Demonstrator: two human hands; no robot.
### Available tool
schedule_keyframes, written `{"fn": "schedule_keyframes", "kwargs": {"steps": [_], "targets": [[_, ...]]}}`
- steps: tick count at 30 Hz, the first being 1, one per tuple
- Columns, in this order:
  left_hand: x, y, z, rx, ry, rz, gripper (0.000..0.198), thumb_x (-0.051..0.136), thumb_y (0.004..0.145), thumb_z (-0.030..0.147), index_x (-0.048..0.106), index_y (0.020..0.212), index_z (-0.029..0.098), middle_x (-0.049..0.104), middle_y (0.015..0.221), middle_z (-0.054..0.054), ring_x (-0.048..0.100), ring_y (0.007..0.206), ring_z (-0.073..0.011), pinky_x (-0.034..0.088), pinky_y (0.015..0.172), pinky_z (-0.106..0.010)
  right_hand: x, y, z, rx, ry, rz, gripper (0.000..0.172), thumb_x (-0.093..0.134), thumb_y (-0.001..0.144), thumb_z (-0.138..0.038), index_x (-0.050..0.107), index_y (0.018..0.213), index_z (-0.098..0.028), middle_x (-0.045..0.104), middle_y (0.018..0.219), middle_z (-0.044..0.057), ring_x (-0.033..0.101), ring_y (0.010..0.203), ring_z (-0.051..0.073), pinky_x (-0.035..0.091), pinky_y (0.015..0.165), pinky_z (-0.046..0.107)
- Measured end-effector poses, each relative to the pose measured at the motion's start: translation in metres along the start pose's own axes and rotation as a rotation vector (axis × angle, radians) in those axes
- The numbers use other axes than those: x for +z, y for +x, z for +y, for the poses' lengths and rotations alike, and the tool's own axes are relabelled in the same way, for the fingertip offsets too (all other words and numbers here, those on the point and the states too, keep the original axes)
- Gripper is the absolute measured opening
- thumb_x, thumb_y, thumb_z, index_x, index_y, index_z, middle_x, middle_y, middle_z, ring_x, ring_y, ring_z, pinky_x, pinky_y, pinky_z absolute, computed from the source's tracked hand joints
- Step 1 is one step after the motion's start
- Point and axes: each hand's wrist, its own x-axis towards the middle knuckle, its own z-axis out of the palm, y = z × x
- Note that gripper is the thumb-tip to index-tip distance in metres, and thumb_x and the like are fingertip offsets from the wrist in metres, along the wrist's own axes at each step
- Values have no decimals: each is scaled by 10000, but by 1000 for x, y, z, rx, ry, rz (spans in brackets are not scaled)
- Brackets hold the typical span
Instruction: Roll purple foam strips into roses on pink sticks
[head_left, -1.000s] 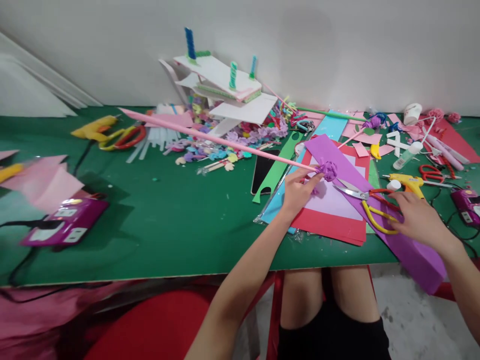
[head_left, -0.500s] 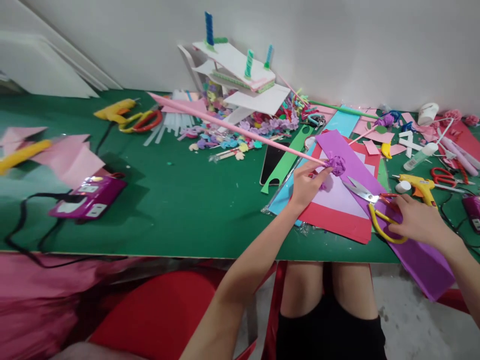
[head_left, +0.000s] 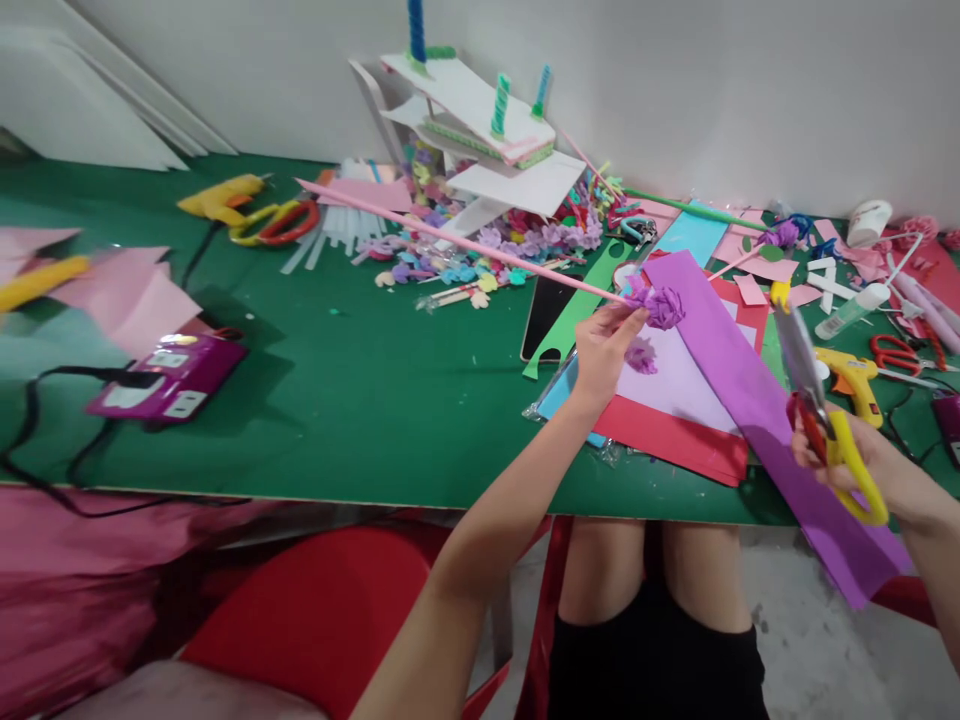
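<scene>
Between the fingers of my left hand (head_left: pixel 606 350) is a purple paper flower (head_left: pixel 661 306) at the end of a long pink stem (head_left: pixel 480 254), which slants up to the left over the table. My right hand (head_left: pixel 862 460) grips scissors (head_left: pixel 806 365) with yellow and red handles, blades upward and slightly blurred. A long purple paper strip (head_left: pixel 720 370) lies beneath both hands and hangs over the table's front edge. Under it are red sheets (head_left: pixel 675 440) and a pale lilac sheet (head_left: pixel 667 390). A small purple paper piece (head_left: pixel 642 356) rests below the flower.
A white tiered model (head_left: pixel 480 110) stands at the back among small foam flowers. Yellow glue guns (head_left: pixel 851 375) lie right and far left. A purple power box (head_left: pixel 169 380) with black cords sits at left. A dark phone (head_left: pixel 544 320) lies under a green strip (head_left: pixel 581 310).
My right hand has swung the scissors away from the flower to the right, turning the blades upward. The flower has shifted slightly left and tilted in my left hand.
</scene>
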Motion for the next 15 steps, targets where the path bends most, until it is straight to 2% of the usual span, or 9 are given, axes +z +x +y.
{"fn": "schedule_keyframes", "kwargs": {"steps": [2, 5, 8, 10, 12, 15], "targets": [[0, 0, 0, 9, -4, 7, 41, 747, 706, 275, 730, 727, 244, 716, 755, -3, 665, 737, -132, 573, 729, -295, 12, 4, 1, -66, 35, 107, 421, 778, 636, -437, 496, 894, -259, 588, 796, 5, 579, 654, 166, 508, 590, 309], [-1, -1, 1, 56, 47, 18, 52, 746, 715, 288, 725, 714, 241, 702, 739, -8, 652, 709, -127, 559, 660, -275, 27, 10, -1, -203, -104, 195, 502, 738, 653, -608, 526, 943, -257, 597, 874, 24, 560, 668, 172, 487, 601, 320], [-2, -5, 4, 131, 163, 41, 109, 745, 725, 336, 718, 699, 234, 693, 741, -11, 627, 642, -119, 537, 586, -271, 39, 15, -5, -350, -303, 175, 842, 579, 607, -841, 501, 1176, -226, 578, 1147, 114, 594, 954, 290, 501, 808, 431], [-2, -7, 6, 205, 232, 60, 110, 747, 727, 347, 720, 712, 242, 703, 759, -13, 634, 658, -128, 540, 595, -281, 47, 18, -9, -376, -420, 155, 981, 475, 633, -887, 411, 1317, -187, 536, 1238, 158, 549, 1106, 344, 456, 920, 488], [-2, -9, 8, 288, 270, 65, 70, 759, 722, 321, 719, 719, 263, 720, 782, -13, 656, 722, -150, 560, 648, -306, 54, 20, -12, -342, -522, 179, 948, 411, 703, -864, 385, 1343, -165, 574, 1160, 158, 577, 1053, 332, 466, 891, 474], [-3, -11, 9, 359, 276, 29, 46, 757, 732, 262, 716, 730, 283, 736, 844, -12, 680, 818, -179, 581, 758, -362, 64, 23, -17, -253, -646, 258, 838, 449, 729, -819, 449, 1265, -174, 632, 1002, 121, 627, 843, 289, 490, 714, 402]]}}
